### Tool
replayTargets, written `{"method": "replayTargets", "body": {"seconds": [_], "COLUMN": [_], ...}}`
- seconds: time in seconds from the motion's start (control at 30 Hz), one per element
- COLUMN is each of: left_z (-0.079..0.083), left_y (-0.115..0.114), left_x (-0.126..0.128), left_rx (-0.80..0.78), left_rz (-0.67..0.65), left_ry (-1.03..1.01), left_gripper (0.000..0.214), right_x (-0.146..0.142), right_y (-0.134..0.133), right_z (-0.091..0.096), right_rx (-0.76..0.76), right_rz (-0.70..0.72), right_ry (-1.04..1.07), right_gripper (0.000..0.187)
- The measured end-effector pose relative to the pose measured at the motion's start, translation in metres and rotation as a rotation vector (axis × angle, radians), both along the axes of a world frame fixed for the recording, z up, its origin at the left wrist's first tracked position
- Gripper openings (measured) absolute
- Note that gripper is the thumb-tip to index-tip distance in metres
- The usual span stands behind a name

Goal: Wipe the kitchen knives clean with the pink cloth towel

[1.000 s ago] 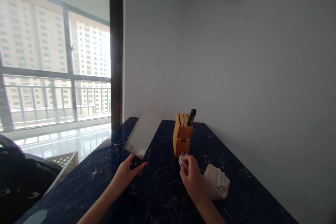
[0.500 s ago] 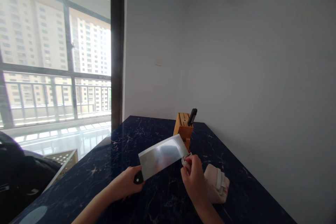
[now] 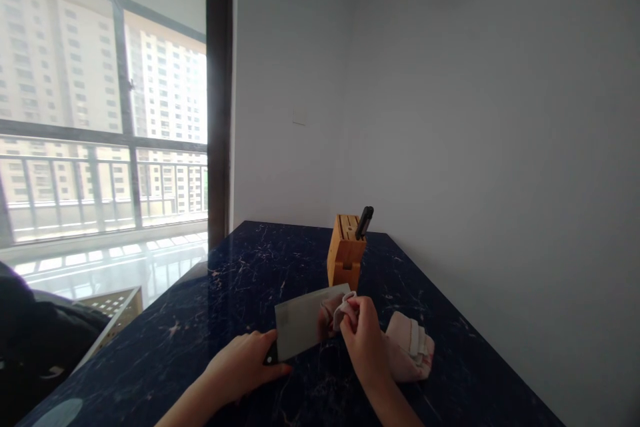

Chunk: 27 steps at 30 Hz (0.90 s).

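My left hand [image 3: 247, 367] is closed around the black handle of a cleaver [image 3: 300, 325], whose broad shiny blade points to the right and is tilted. My right hand [image 3: 363, 333] pinches a bunched part of a pale cloth [image 3: 345, 309] against the blade near its far end. The blade mirrors the cloth and fingers. Beside my right wrist, a folded pinkish cloth [image 3: 407, 347] lies on the table; whether it joins the pinched part is hidden behind my hand.
Beyond the blade stands a wooden knife block [image 3: 345, 253] with black handles [image 3: 365, 221] sticking out at its right. All this is on a dark blue marbled table [image 3: 270, 253]. Walls rise behind and to the right. A dark bag-like object [image 3: 45, 340] is at the left.
The cleaver's blade has come lower and turned its face, so the knife block shows more fully. My right hand has shifted slightly left, with the cloth now over the blade's face.
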<state>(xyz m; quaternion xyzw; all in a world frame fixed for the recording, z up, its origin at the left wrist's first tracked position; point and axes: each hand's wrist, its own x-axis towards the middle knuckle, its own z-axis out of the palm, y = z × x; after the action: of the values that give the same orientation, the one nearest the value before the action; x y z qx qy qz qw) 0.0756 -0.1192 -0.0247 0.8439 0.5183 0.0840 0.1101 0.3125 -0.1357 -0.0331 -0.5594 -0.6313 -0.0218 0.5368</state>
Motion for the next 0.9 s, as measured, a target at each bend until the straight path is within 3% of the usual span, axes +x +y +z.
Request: {"method": "replayTargets", "body": {"seconds": [0.33, 0.6, 0.8, 0.9], "left_z": [0.005, 0.004, 0.001, 0.001], "left_y": [-0.008, -0.016, -0.014, -0.013], "left_x": [0.006, 0.012, 0.011, 0.011], "left_rx": [0.039, 0.102, 0.113, 0.109], "left_rz": [0.006, -0.092, -0.070, -0.062], "left_ry": [0.085, 0.151, 0.135, 0.130], "left_gripper": [0.046, 0.055, 0.049, 0.046], "right_x": [0.011, -0.016, -0.048, -0.050], "right_y": [0.000, 0.002, -0.012, -0.013], "right_z": [0.008, -0.004, -0.008, -0.007], "right_rx": [0.101, -0.082, -0.137, -0.167], "right_rz": [-0.070, 0.127, 0.329, 0.311], "right_ry": [0.125, -0.021, -0.231, -0.326], "right_gripper": [0.016, 0.016, 0.034, 0.043]}}
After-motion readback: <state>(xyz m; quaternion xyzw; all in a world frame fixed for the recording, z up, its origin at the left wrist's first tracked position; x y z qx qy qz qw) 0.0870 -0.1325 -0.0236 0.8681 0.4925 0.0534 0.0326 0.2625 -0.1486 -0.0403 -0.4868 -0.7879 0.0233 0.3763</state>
